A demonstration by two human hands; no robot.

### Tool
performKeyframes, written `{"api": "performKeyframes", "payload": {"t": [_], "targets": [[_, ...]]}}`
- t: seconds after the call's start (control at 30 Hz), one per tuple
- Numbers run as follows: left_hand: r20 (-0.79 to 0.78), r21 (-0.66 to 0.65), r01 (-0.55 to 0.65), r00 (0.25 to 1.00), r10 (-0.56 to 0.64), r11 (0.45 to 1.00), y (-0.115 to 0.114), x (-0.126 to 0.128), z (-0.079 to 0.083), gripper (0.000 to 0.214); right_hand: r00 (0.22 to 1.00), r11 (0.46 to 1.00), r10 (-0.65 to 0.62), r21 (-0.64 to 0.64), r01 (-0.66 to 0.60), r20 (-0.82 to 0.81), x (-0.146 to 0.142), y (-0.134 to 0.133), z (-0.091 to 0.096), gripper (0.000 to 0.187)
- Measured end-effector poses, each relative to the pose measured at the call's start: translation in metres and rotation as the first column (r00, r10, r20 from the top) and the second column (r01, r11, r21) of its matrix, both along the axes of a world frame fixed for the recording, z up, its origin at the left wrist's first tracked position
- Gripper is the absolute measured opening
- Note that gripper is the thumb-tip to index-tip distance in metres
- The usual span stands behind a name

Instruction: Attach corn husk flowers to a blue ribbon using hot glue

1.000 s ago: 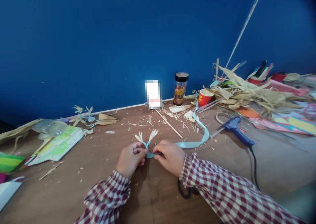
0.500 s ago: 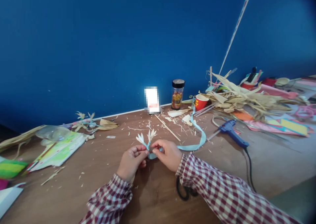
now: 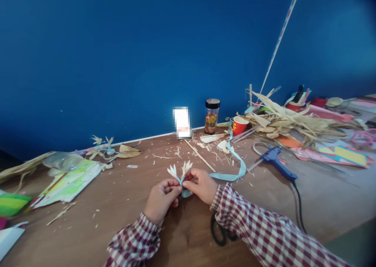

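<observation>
My left hand (image 3: 165,198) is closed in a pinch on the lower stem of a small corn husk flower (image 3: 174,173) with two pale, pointed blooms. Light-blue ribbon covers the stem below the blooms. Close against it, my right hand (image 3: 202,185) pinches at the light-blue ribbon (image 3: 228,177), its thumb and fingertips touching the stem. A short loop of ribbon hangs under the fingertips, and the long end trails off to the right across the table. What lies right between the fingertips is partly hidden. Black scissor handles (image 3: 219,231) show under my right forearm.
A blue glue gun (image 3: 277,163) with a black cord lies on the right. Behind are a red paper cup (image 3: 240,126), a black-lidded jar (image 3: 212,118) and a heap of corn husks (image 3: 296,122). A finished-looking husk flower piece (image 3: 102,147) and patterned sheets (image 3: 70,180) lie left.
My right hand has come in against the stem, closing the small gap between my hands. The flower and my left hand have shifted slightly right and down in view.
</observation>
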State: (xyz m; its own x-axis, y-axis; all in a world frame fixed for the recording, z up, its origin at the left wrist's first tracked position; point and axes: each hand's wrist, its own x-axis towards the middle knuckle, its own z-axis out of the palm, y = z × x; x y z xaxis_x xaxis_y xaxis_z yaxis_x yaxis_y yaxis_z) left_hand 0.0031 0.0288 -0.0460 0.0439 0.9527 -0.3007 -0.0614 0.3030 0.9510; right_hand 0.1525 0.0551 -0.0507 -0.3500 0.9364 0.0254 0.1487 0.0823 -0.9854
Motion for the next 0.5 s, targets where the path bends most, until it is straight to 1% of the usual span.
{"api": "performKeyframes", "payload": {"t": [0.3, 0.4, 0.5], "targets": [[-0.043, 0.027, -0.043, 0.998, 0.044, 0.999, -0.0020, 0.0040, -0.0006, 0.031, 0.999, 1.000, -0.013, 0.014, 0.012, 0.040, -0.0025, -0.0020, -0.0013, 0.006], [-0.048, 0.034, -0.057, 0.997, 0.058, 0.998, -0.0022, 0.0044, -0.0011, 0.032, 1.000, 1.000, 0.008, 0.001, -0.008, 0.003, -0.0026, -0.0007, -0.0023, 0.006], [-0.045, 0.016, -0.047, 0.998, 0.048, 0.999, -0.0010, 0.0037, -0.0008, 0.034, 0.999, 1.000, 0.013, -0.012, -0.013, -0.029, -0.0013, 0.0033, -0.0060, 0.007]]}}
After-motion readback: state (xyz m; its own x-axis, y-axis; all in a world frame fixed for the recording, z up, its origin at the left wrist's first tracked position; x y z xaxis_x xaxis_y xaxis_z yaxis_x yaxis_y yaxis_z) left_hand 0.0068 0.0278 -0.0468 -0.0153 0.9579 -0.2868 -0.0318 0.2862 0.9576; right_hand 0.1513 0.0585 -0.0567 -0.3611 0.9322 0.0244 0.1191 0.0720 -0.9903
